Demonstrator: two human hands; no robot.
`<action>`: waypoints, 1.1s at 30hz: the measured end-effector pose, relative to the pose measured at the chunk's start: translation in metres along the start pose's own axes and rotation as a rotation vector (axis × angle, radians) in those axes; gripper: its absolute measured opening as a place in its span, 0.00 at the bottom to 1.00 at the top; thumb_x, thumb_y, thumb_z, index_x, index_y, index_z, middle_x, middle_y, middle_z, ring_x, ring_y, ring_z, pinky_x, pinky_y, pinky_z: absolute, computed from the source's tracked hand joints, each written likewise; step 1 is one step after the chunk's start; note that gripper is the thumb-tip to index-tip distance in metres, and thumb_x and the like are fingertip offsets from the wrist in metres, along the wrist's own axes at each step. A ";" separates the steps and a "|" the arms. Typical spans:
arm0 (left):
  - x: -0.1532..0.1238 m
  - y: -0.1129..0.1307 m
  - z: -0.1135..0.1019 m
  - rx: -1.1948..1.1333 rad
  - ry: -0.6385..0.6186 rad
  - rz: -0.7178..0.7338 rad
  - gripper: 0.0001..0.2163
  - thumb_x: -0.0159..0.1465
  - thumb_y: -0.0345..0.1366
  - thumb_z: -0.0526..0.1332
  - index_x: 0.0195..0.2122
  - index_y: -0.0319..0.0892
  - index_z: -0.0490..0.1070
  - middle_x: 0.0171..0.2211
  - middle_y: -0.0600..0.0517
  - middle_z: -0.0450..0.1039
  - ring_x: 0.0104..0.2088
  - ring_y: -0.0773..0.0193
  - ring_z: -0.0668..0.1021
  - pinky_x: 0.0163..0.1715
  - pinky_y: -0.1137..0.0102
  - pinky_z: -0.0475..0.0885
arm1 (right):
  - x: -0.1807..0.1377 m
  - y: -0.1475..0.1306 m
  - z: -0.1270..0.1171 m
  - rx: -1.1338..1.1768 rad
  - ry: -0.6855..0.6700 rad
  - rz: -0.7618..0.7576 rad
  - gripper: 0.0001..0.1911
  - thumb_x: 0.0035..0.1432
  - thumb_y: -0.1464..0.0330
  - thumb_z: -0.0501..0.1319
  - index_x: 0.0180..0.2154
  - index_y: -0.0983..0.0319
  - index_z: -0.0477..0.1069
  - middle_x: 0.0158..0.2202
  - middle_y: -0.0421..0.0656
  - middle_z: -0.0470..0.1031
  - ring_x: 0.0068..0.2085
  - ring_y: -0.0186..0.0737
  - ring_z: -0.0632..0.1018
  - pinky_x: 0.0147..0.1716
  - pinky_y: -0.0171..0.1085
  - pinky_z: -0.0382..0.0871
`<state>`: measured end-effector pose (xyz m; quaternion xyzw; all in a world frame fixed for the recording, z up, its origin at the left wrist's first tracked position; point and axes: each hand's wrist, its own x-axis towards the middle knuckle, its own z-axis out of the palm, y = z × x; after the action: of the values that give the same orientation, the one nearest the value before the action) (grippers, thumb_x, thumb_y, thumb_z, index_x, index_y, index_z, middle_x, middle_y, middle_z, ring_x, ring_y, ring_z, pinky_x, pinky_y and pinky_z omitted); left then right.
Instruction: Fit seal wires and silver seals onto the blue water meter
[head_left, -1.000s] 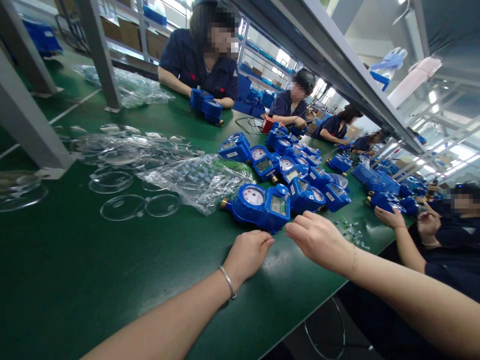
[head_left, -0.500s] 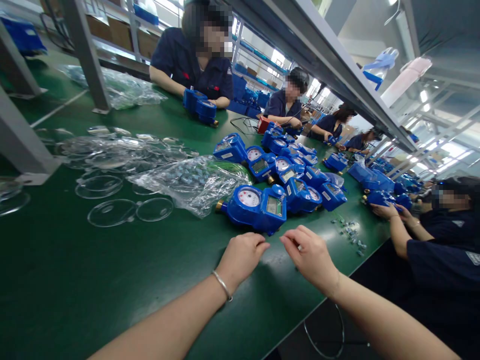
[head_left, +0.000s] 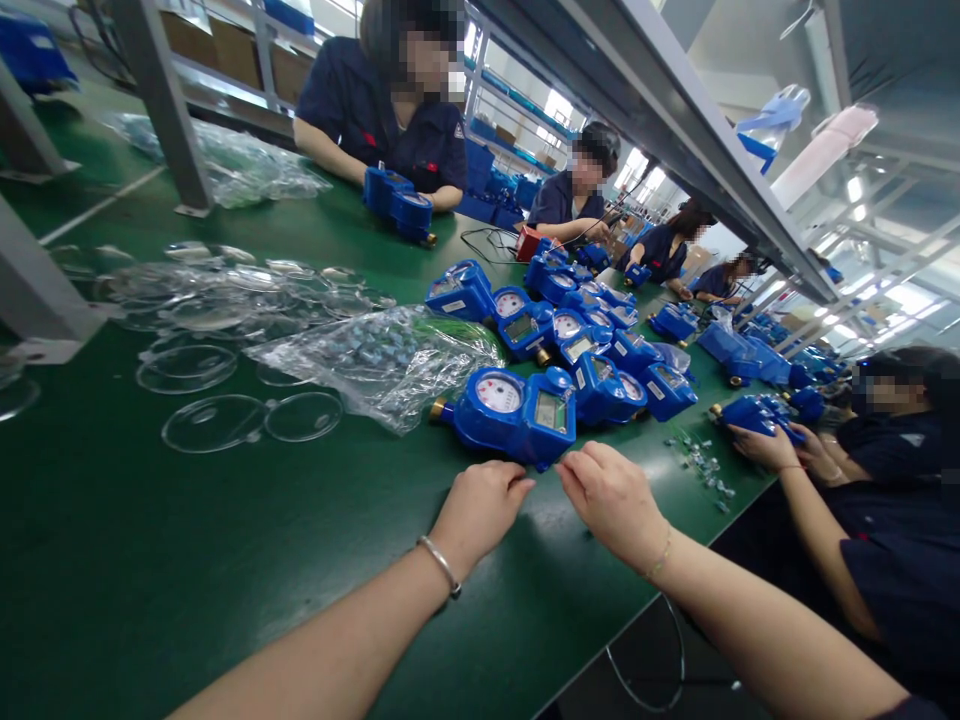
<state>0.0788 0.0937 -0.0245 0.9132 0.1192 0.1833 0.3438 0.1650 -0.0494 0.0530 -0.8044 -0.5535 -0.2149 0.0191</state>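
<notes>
A blue water meter (head_left: pixel 487 425) with a round dial, a small display and a brass end lies on the green table just beyond my hands. My left hand (head_left: pixel 484 512) is closed in a pinch by the meter's near edge. Opposite it, my right hand (head_left: pixel 613 500) also pinches, its fingertips close to the meter's lower right corner. Whatever lies between the fingers is too small or hidden to make out. Left of the meter is a clear plastic bag (head_left: pixel 360 365) of small seals with green wires.
Clear plastic covers (head_left: pixel 214 422) are spread on the left. More blue meters (head_left: pixel 600 385) cluster behind, and loose small seals (head_left: pixel 701 462) lie to the right. A metal post (head_left: pixel 161 100) stands on the table. Co-workers sit across and at right, one person's hands (head_left: pixel 772 448) holding a meter.
My right hand has shifted slightly up and left, nearer the meter's corner. My left hand has barely moved. At right, the co-worker's hands and meter have moved a little left.
</notes>
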 end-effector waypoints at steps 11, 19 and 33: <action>0.001 0.003 -0.003 0.012 -0.008 0.012 0.11 0.62 0.39 0.53 0.37 0.43 0.74 0.36 0.50 0.76 0.36 0.62 0.76 0.39 0.71 0.67 | 0.006 -0.002 0.000 -0.066 -0.015 -0.076 0.11 0.62 0.69 0.50 0.28 0.61 0.65 0.26 0.41 0.66 0.30 0.38 0.66 0.30 0.37 0.55; 0.001 0.002 -0.002 0.011 -0.006 0.026 0.10 0.62 0.38 0.53 0.36 0.43 0.74 0.35 0.50 0.76 0.36 0.62 0.76 0.39 0.71 0.67 | 0.009 -0.002 -0.002 -0.109 -0.012 -0.092 0.09 0.61 0.71 0.51 0.28 0.61 0.64 0.26 0.41 0.66 0.29 0.39 0.66 0.29 0.37 0.54; 0.001 0.001 -0.001 0.020 0.001 0.031 0.11 0.63 0.37 0.53 0.37 0.43 0.74 0.36 0.50 0.76 0.37 0.62 0.76 0.41 0.70 0.67 | 0.007 -0.003 -0.005 -0.097 -0.029 -0.110 0.08 0.60 0.72 0.53 0.28 0.61 0.65 0.26 0.41 0.65 0.29 0.38 0.65 0.28 0.37 0.54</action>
<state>0.0798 0.0938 -0.0224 0.9182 0.1069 0.1880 0.3318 0.1626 -0.0436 0.0599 -0.7756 -0.5862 -0.2308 -0.0399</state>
